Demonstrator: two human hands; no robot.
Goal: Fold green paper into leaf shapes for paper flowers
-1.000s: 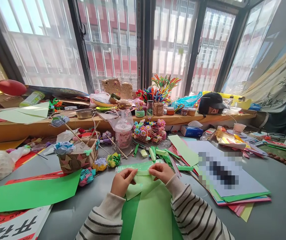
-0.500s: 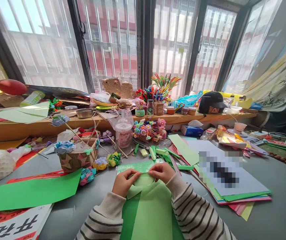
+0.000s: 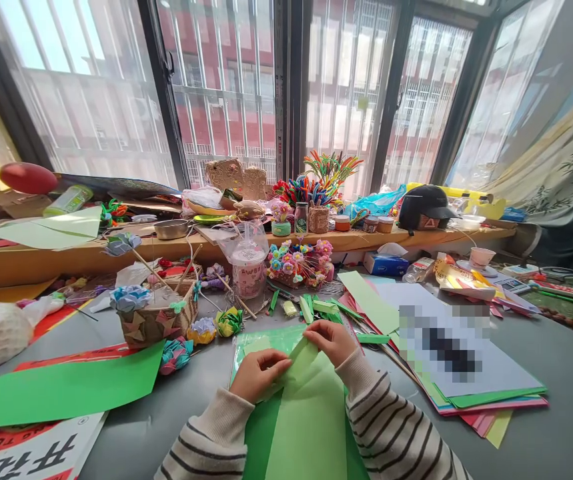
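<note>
In front of me, my left hand point(image 3: 260, 375) and my right hand point(image 3: 334, 341) hold a small light green paper piece point(image 3: 302, 359) between them, thumbs and fingers pinched on its opposite ends. The piece is tilted, its right end higher. Below it lies a long light green paper sheet point(image 3: 309, 427), on top of darker green paper point(image 3: 259, 440). Beyond my hands is a clear plastic packet point(image 3: 242, 341) with green in it. Several cut green paper strips point(image 3: 323, 307) lie past my right hand.
A paper stack point(image 3: 486, 353) sits at the right, a bright green sheet point(image 3: 66, 383) at the left. Beyond stand a basket point(image 3: 153, 323) with paper flowers, a lidded plastic cup point(image 3: 249, 273) and a tissue box point(image 3: 386, 264). A crowded wooden ledge point(image 3: 356, 238) runs beneath the windows.
The paper piece has gone from roughly level to slanted. My right hand has risen slightly, and my left hand has moved a little lower and to the right. Both keep hold of it.
</note>
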